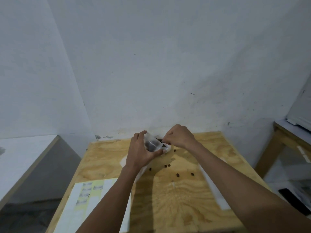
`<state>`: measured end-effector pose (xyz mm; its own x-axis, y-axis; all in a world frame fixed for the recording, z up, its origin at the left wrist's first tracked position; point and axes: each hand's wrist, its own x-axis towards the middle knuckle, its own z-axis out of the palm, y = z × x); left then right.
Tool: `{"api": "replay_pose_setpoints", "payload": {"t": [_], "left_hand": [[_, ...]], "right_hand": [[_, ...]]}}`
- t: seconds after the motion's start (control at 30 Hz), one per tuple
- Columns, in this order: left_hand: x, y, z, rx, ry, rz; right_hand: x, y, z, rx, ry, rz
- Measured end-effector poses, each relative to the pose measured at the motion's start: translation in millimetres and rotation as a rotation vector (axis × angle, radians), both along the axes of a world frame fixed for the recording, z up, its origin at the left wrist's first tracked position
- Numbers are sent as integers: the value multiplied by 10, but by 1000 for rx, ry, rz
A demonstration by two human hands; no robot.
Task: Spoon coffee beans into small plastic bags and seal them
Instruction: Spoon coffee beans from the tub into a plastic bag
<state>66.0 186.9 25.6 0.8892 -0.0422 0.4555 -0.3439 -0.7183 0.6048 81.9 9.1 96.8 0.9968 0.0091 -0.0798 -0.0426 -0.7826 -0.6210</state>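
Head view: left hand [140,153] fingers curled round bag [152,143] with beans inside, held above far end of table [176,195]; right hand [178,137] fingers bunched at bag mouth, whether pinching a spoon can't tell; both arms stretched forward; loose beans [177,174] on table

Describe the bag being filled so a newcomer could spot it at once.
Find the plywood table against the white wall; at its far edge the left hand grips a small clear plastic bag. Unlike the flat white sheets nearby, it holds dark coffee beans.
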Motion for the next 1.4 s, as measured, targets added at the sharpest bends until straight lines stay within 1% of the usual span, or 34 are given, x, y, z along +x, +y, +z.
{"api": "replay_pose_setpoints", "payload": {"t": [0.1, 0.23, 0.37, 0.47, 0.57, 0.67, 0.77, 0.83, 1.07, 1.13, 1.17, 1.2, 1.23, 1.27, 1.3, 1.33, 1.4], "left_hand": [[-28, -46, -20, -8, -10, -5], [-51, -23, -9, -16, -2, 17], [-53, 27, 4, -40, -19, 26], [-25, 76, -15, -80, -13, 56], [-30, 92, -8, -148, -34, 71], [-69, 91, -1, -218, -55, 84], [-91, 105, -15, -271, -97, 86], [-92, 114, -26, -274, -130, 85], [-43, 123, -65, -283, -159, 88], [-16, 124, -74, -300, -157, 94], [2, 123, -74, -309, -154, 102], [14, 119, -69, -321, -145, 110], [26, 114, -61, -334, -133, 116], [34, 109, -53, -342, -122, 122], [39, 103, -43, -339, -121, 126], [39, 94, -27, -329, -126, 128], [38, 68, 21, -318, -130, 126]], "right_hand": [[-148, 90, 52, -160, -114, 62], [-243, 106, 149, -295, -275, 99], [-252, 27, 209, -286, -362, 102], [-229, -47, 205, -238, -406, 44], [-167, -121, 136, -146, -386, -81], [-101, -173, 11, -152, -297, -154], [-51, -126, -196, -208, -177, -140], [-31, -53, -339, -214, -137, -137], [134, 124, -598, -262, -160, -137], [156, 117, -588, -179, -251, -134], [148, 113, -548, -74, -307, -111], [134, 113, -477, 84, -341, -71], [115, 117, -374, 278, -320, -19], [89, 132, -259, 465, -237, 44], [61, 149, -160, 591, -147, 107], [37, 167, -78, 638, -92, 173], [1, 212, 24, 581, -64, 255]]}}
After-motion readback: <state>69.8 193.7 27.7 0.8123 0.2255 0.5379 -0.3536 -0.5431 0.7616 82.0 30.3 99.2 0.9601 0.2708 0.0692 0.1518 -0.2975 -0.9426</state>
